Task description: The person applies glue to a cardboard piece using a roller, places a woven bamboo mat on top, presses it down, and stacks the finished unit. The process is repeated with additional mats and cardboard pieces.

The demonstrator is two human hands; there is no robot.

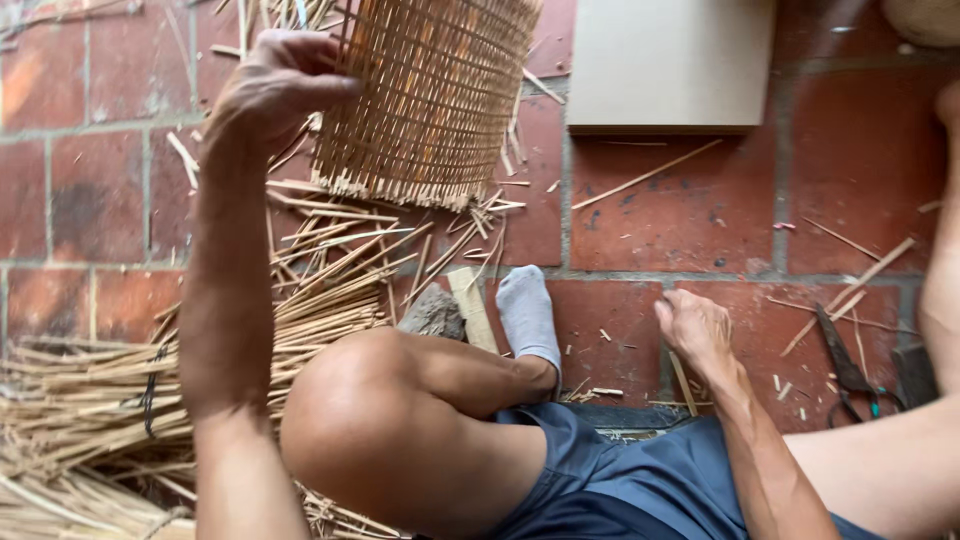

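A person is sitting on a floor of red square clay tiles [690, 215], seen from above by a camera on their own head. The left hand [270, 90] is reaching up and away from the body, fingers curled and thumb pressing against the side of a tall, open-weave cylindrical basket of pale bamboo strips [430, 95], gripping it by its wall. The basket is leaning, its unfinished lower edge bristling with loose strip ends just above the floor. The right hand [695, 330] is resting low on the tiles beside the right thigh, fingers bent downward and touching a thin bamboo sliver [683, 382]; whether it is actually gripping the sliver cannot be told. A bent bare knee [350, 400] and a foot in a light grey sock [527, 315] are lying between the two hands, above blue shorts [620, 470]. A big bundle of long bamboo splints [130, 400] is lying to the left, under the left forearm. Dark metal scissors [848, 372] are lying to the right of the right hand, well apart. A flat pale board [670, 60] is lying beside the basket.
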